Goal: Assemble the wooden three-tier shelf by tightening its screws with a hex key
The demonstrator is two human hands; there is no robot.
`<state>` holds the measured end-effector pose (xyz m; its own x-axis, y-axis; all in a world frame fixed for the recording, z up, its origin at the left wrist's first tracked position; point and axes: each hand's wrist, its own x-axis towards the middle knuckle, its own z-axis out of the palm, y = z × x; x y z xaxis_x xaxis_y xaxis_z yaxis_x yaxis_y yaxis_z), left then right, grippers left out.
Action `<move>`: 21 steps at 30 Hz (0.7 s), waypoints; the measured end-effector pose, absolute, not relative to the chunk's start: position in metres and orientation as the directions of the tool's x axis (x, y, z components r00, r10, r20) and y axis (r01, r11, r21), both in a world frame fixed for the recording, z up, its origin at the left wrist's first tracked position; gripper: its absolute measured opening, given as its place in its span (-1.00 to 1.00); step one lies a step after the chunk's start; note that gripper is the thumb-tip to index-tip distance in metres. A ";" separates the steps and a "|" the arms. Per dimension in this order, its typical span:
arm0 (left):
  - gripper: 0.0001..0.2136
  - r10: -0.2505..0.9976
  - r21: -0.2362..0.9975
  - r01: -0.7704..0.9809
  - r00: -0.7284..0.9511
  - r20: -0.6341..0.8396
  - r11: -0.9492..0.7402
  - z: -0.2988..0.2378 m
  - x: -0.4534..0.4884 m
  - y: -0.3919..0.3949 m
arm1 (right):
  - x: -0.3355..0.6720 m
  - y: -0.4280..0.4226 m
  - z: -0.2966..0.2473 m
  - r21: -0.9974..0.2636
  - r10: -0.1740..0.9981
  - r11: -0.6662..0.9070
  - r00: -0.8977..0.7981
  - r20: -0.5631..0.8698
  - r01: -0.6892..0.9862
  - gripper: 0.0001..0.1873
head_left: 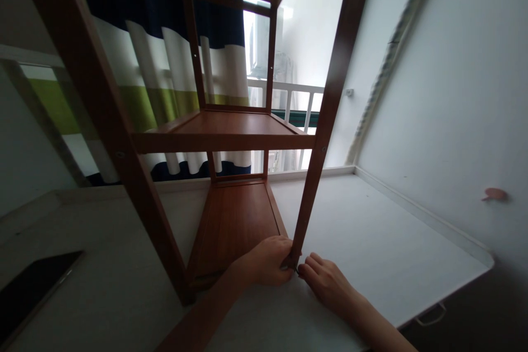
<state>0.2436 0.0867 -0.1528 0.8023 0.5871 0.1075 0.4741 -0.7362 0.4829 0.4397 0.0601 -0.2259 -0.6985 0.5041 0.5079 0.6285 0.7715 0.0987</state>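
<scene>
Standing on the white table (371, 231) near its front edge, wooden shelf rack (231, 220), left hand (268, 261) clamped round foot of front right leg (325, 110), right hand (325, 280) just beside, fingertips together at the foot, grip unclear, dark tablet (33, 286) at left edge.

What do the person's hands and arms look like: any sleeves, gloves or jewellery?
The left hand and right hand wear no gloves, and no ring, watch or bracelet shows. The left forearm and right forearm are uncovered to the frame's edge, no sleeve in view. Dim light near the shelf leg hides finer detail.
</scene>
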 end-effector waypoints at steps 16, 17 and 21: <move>-0.83 0.593 0.462 0.481 0.795 0.127 -0.745 -0.149 0.245 0.085 | 0.439 0.060 -0.224 0.087 0.497 0.776 -0.690 0.525 0.625 -0.85; -0.83 0.592 0.465 0.479 0.796 0.127 -0.745 -0.149 0.245 0.085 | 0.438 0.060 -0.224 0.085 0.499 0.775 -0.688 0.526 0.626 -0.85; -0.83 0.588 0.475 0.473 0.800 0.122 -0.742 -0.149 0.245 0.085 | 0.438 0.060 -0.224 0.083 0.500 0.773 -0.684 0.531 0.629 -0.85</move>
